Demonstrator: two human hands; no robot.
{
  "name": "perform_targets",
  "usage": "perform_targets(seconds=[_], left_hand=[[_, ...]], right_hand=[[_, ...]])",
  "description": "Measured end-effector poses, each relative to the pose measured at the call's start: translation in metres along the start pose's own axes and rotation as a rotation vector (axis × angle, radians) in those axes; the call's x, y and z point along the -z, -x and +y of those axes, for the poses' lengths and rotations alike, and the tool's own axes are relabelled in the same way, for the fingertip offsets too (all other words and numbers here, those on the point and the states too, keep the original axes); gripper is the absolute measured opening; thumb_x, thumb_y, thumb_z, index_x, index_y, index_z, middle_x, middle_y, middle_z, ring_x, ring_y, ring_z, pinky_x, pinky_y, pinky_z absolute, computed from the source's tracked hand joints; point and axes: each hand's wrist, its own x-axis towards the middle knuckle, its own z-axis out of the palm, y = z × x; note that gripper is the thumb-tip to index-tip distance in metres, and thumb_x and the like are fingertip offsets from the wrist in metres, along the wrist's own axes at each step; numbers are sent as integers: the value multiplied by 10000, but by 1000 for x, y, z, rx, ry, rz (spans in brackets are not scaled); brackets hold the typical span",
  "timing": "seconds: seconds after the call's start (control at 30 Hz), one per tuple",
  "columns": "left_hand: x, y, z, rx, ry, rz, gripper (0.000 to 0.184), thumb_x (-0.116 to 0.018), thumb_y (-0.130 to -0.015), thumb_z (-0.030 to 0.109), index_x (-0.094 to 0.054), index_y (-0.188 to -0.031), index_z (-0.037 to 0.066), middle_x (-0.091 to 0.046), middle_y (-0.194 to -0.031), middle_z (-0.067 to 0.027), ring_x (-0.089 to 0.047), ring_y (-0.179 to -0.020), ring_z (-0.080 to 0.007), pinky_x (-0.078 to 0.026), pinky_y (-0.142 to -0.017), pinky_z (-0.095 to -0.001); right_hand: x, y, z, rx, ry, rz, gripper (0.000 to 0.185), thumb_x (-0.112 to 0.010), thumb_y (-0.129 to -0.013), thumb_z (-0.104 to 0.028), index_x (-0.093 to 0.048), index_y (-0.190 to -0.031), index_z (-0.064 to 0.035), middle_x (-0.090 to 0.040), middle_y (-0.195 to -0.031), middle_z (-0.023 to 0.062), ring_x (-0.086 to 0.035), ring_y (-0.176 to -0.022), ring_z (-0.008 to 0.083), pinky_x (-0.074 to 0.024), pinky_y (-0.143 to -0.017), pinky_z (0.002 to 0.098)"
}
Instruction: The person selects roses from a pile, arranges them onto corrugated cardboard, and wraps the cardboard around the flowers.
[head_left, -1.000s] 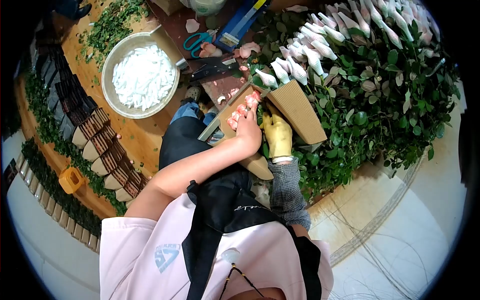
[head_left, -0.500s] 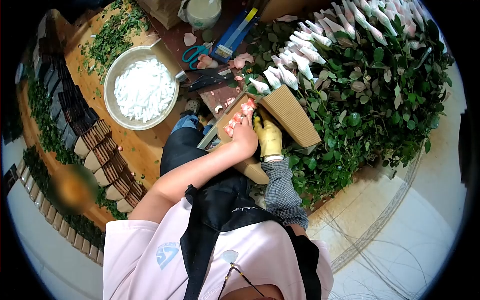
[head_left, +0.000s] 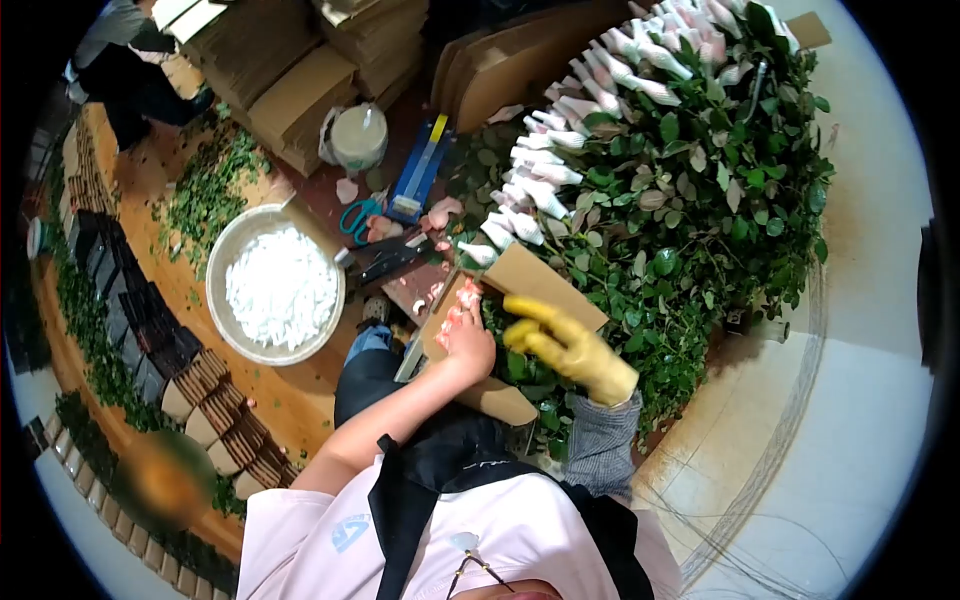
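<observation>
My bare left hand (head_left: 470, 350) rests over several pink roses (head_left: 468, 294), its fingers curled onto the flower heads. The roses lie against a sheet of brown cardboard (head_left: 436, 318) in front of my lap. Its corrugated flap (head_left: 547, 284) stands up on the far right side of the blooms. Leafy stems run inside the cardboard toward me. My right hand (head_left: 575, 358), in a yellow glove, hovers just right of the cardboard with its fingers apart and nothing in them.
A large pile of roses in white net sleeves (head_left: 545, 195) lies to the right. On the left stands a bowl of white pieces (head_left: 282, 285). Scissors (head_left: 358, 218), black shears (head_left: 392, 258) and a blue tool (head_left: 418, 175) lie ahead. Cardboard stacks (head_left: 300, 95) and another person (head_left: 130, 75) are farther back.
My right hand has come away from the cardboard and the roses, moving right and spreading its fingers. My left hand stays on the roses. The view has tilted up, showing more background.
</observation>
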Motion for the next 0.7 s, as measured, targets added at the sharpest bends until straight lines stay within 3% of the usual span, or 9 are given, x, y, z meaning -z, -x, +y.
perform_targets(seconds=[0.1, 0.13, 0.23, 0.3, 0.4, 0.47, 0.53, 0.67, 0.7], left_hand=[[4, 4, 3, 0, 36, 10, 512, -411, -1010, 327, -426, -1445, 57, -204, -1624, -203, -391, -1375, -360, -479, -946, -446], [10, 6, 2, 68, 187, -3, 696, -418, -1001, 354, -207, -1562, 1, -259, -1597, -217, -400, -1364, -379, -444, -1019, -484], [-7, -9, 1, -4, -70, -3, 707, -388, -1004, 384, -185, -1573, 15, -227, -1615, -212, -396, -1361, -371, -458, -995, -478], [-2, -7, 1, -25, -94, -42, 721, -378, -1007, 390, -161, -1573, 1, -140, -1636, -235, -376, -1380, -380, -462, -982, -482], [9, -6, -4, -19, 53, -21, 724, -366, -1013, 374, -157, -1548, -67, -98, -1634, -264, -316, -1427, -404, -437, -1012, -499], [4, -7, -5, -51, 71, -14, 697, -358, -1019, 360, -200, -1530, -87, -92, -1632, -277, -284, -1448, -419, -427, -1024, -509], [-2, -7, -4, -96, 22, -30, 633, -357, -1023, 344, -287, -1504, -62, -102, -1627, -286, -262, -1455, -435, -428, -1025, -514], [6, -6, -4, -137, -66, -76, 516, -369, -1022, 316, -456, -1438, 25, -113, -1615, -310, -221, -1460, -470, -436, -1020, -523], [9, -6, -4, -150, -75, -81, 495, -372, -1021, 309, -498, -1422, 47, -116, -1612, -316, -211, -1462, -479, -438, -1018, -526]], right_hand=[[31, -79, -42, 604, 198, 275, 506, -574, -1006, -152, -416, -1469, -21, -605, -1284, 131, -593, -1150, 200, -467, -983, 322], [44, -125, -51, 589, 137, 411, 488, -554, -1017, -140, -413, -1468, -16, -583, -1321, 143, -571, -1192, 209, -443, -1020, 322], [80, -261, -69, 431, -223, 822, 513, -567, -1027, -217, -407, -1467, -9, -531, -1408, 170, -520, -1272, 247, -408, -1082, 359], [106, -322, -50, 24, 201, 859, 556, -601, -989, -296, -412, -1423, -3, -580, -1303, 200, -571, -1169, 288, -428, -1035, 369], [75, -404, -50, 48, -40, 1319, 434, -607, -948, -268, -519, -1249, 32, -638, -1163, 220, -625, -1047, 312, -467, -945, 396], [67, -375, -69, 205, -26, 1323, 409, -584, -954, -289, -577, -1153, 68, -670, -1095, 229, -653, -983, 318, -484, -907, 419], [83, -354, -72, 302, -8, 1372, 331, -589, -968, -282, -622, -872, 33, -667, -726, 136, -616, -609, 270, -500, -629, 404], [49, -202, -170, 208, 449, 1274, 378, -582, -1008, -368, -622, -774, -74, -537, -565, -4, -483, -468, 94, -397, -436, 288], [41, -167, -164, 256, 635, 1196, 283, -580, -993, -351, -630, -843, -117, -546, -574, 6, -499, -476, 121, -403, -443, 308]])
